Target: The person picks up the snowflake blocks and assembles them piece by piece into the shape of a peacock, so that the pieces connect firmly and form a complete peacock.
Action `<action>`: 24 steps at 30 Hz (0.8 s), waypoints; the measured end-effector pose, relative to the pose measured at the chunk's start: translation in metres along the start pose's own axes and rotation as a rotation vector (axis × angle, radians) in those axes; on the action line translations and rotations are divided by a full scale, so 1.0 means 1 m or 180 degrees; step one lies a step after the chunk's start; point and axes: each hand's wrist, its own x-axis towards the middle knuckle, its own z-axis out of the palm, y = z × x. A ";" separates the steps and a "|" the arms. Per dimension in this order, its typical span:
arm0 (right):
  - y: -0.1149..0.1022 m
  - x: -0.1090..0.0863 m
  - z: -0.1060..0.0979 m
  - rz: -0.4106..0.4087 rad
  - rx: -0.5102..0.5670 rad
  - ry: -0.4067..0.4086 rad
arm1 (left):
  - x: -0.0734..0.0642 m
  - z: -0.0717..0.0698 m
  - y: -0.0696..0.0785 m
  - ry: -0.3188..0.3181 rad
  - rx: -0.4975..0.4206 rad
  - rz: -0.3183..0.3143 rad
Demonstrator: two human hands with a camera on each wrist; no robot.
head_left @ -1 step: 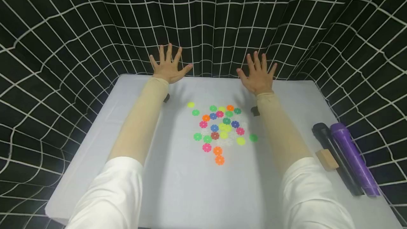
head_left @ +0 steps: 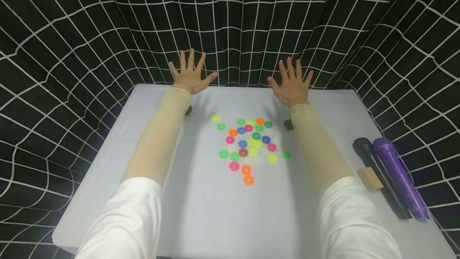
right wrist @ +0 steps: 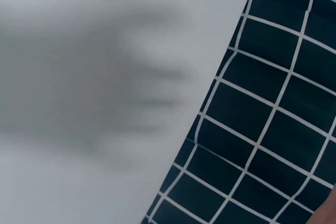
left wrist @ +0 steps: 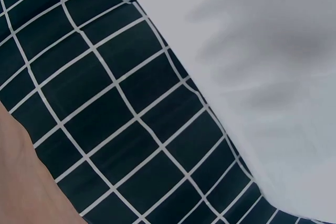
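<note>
Left grip and right grip — fingers spread above the far edge of the table — match their earlier pose, the coloured notched discs likewise unmoved, scattered across the table's middle.

Booth, curtained, wider premises unidentifiable: black cloth with white grid lines is hanging around three sides, enclosing a white counter.

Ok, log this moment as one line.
left hand: raised, spread, empty | right hand: raised, spread, empty | slotted discs: scattered on table | tan block: beside black tube | purple tube: alongside black tube
</note>
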 end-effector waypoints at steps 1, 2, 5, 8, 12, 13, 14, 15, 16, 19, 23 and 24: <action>0.000 -0.001 0.001 0.0001 -0.0003 -0.0013 | -0.001 0.001 -0.001 -0.0016 0.0011 0.0010; 0.000 -0.003 0.001 0.0007 -0.0017 -0.0019 | -0.002 0.001 -0.001 -0.0036 0.0005 0.0024; 0.001 -0.006 0.000 0.0014 -0.0037 -0.0038 | -0.004 -0.002 -0.001 -0.0069 -0.0006 0.0065; -0.001 -0.010 -0.004 0.0034 0.0042 -0.0097 | -0.005 -0.006 -0.001 -0.0072 -0.0033 0.0188; -0.008 -0.019 -0.011 0.0001 0.0397 -0.0350 | -0.009 -0.005 0.002 -0.0050 -0.0322 0.0434; -0.011 -0.022 -0.013 -0.0035 0.0473 -0.0456 | -0.011 -0.004 0.003 -0.0061 -0.0420 0.0485; -0.015 -0.025 -0.014 -0.0081 0.0535 -0.0560 | -0.014 -0.002 0.003 -0.0067 -0.0528 0.0521; -0.018 -0.029 -0.015 -0.0150 0.0608 -0.0659 | -0.016 0.000 0.004 -0.0077 -0.0634 0.0540; -0.021 -0.033 -0.014 -0.0197 0.0689 -0.0778 | -0.019 0.004 0.006 -0.0116 -0.0705 0.0554; -0.029 -0.047 -0.007 -0.0354 0.0845 -0.1153 | -0.028 0.017 0.012 -0.0227 -0.0842 0.0664; -0.037 -0.066 0.008 -0.0515 0.0935 -0.1583 | -0.040 0.035 0.025 -0.0544 -0.0907 0.0914; -0.038 -0.071 0.013 -0.0536 0.0928 -0.1671 | -0.044 0.041 0.030 -0.0648 -0.0929 0.0972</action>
